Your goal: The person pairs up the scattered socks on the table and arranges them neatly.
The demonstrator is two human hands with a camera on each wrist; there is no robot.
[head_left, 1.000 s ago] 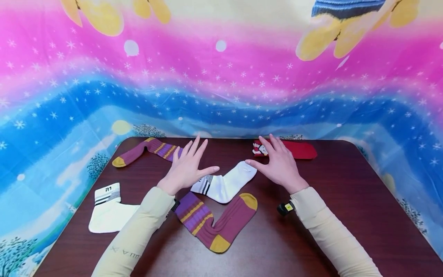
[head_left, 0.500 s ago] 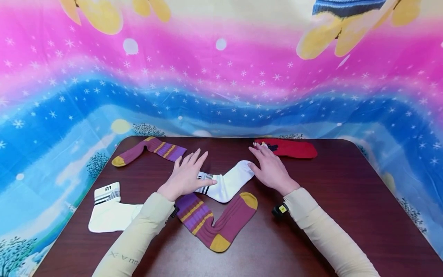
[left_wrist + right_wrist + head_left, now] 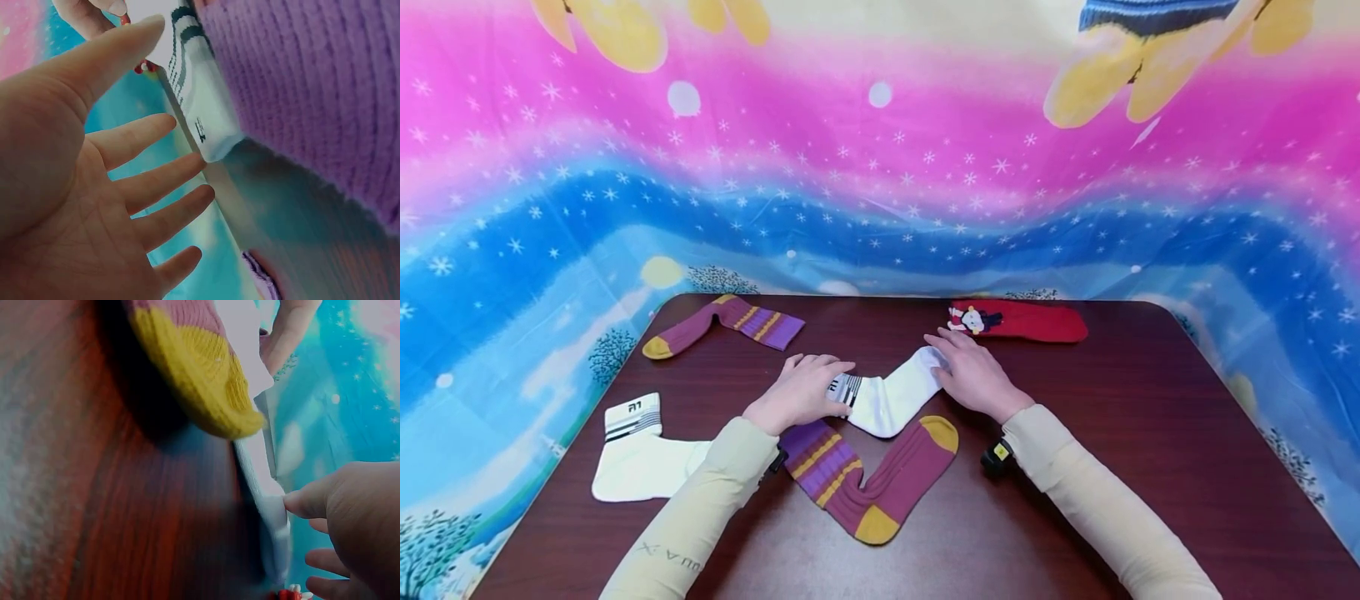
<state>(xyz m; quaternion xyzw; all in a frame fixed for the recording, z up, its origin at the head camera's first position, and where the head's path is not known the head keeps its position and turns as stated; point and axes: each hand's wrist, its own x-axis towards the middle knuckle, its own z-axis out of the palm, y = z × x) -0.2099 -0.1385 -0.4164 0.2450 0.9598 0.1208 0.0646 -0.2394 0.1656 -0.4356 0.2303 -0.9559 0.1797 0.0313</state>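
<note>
A white sock (image 3: 887, 404) with black stripes lies bent on the table between my hands. My left hand (image 3: 801, 392) is over its striped cuff, and in the left wrist view the fingers (image 3: 159, 178) are spread, with the thumb across the cuff's edge. At the other end my right hand (image 3: 977, 375) reaches the sock's toe; the thumb tip (image 3: 300, 503) is right at the fabric in the right wrist view. Just nearer to me lies a maroon sock (image 3: 887, 492) with mustard toe and heel and a purple striped cuff, partly behind my left wrist.
A second white sock (image 3: 640, 467) lies at the left, partly covered by my left sleeve. Another maroon striped sock (image 3: 700, 329) is at the far left, and a red sock (image 3: 1037, 322) with a cartoon figure at the far right. A printed cloth (image 3: 880, 200) hangs behind the table (image 3: 1150, 433).
Both hands have come down and nearer to the middle white sock, the right one moving left from near the red sock. Their spread fingers have bent somewhat. The socks have stayed in place.
</note>
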